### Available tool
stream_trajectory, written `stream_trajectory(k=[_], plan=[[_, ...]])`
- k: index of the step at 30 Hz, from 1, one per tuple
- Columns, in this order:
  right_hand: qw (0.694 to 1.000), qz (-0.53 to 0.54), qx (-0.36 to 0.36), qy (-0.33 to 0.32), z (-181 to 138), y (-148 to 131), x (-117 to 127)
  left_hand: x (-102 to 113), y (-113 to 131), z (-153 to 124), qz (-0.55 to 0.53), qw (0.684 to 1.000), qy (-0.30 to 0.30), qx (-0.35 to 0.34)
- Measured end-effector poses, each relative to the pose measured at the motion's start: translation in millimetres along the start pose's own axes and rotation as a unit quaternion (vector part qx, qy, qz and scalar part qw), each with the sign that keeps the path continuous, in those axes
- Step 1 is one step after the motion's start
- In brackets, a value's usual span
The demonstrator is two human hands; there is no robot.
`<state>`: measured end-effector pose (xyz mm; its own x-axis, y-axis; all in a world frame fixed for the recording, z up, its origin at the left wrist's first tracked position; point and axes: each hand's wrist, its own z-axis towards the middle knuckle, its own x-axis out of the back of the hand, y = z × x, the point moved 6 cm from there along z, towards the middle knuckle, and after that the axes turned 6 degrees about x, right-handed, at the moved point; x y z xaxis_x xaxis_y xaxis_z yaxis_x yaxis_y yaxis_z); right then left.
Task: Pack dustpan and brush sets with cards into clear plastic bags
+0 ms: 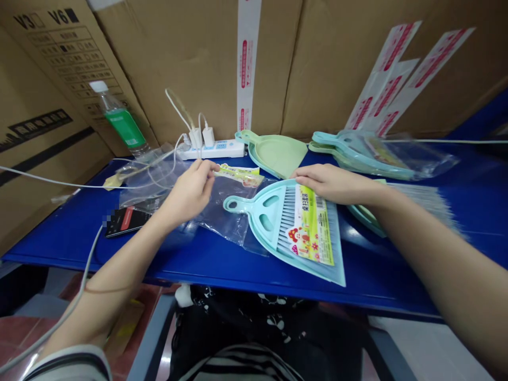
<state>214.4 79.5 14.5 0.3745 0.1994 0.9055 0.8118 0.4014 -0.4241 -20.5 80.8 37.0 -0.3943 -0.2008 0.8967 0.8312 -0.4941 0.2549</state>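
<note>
Taking the light-blue dustpan point(257, 227) as the middle of the clock, I see it lying on the blue table point(190, 259) near the seated person, its looped handle pointing to about ten. A brush point(288, 206) is nested in it, with a bright printed card point(317, 233) across the bristles.

The right hand point(323, 181) is at one o'clock, laid over the dustpan's far edge and touching it beside the card; how firmly it grips, I can't tell from here.

The left hand point(194, 188) is out towards ten, fingers curled, their tips by the end of a second printed card point(238, 173). Whether they pinch anything, I can't tell. A clear plastic bag point(222, 211) spreads between that hand and the dustpan.

At twelve lies a green dustpan point(283, 153), partly covering a blue one. Between one and two, more dustpans point(367, 153) are stacked, the upper one in clear wrapping. Pale bristles point(424, 203) show between two and three, beyond the right arm. A power strip point(220, 151) sits between ten and eleven, a bottle point(125, 127) at ten, and a phone point(127, 219) at nine.
</note>
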Motion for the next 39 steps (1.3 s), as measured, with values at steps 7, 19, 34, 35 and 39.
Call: stream_trajectory(k=[7,19,34,35,39], plan=[[1.0,0.001,-0.026,0.004,-1,6,4,-11,-24,0,0.239,0.943,-0.168,0.161],[0.995,-0.008,-0.092,0.042,-2,-8,1,-18,-9,1,0.059,0.971,-0.207,0.103],[0.992,-0.024,0.015,0.125,8,-7,-10,-22,-15,5,0.025,0.971,-0.212,0.113],[0.992,-0.024,0.011,0.123,8,-6,-10,-23,-16,4,0.014,0.967,-0.221,0.124],[0.994,0.003,-0.035,0.1,6,-1,-13,-25,-16,3,-0.024,0.96,-0.236,0.146]])
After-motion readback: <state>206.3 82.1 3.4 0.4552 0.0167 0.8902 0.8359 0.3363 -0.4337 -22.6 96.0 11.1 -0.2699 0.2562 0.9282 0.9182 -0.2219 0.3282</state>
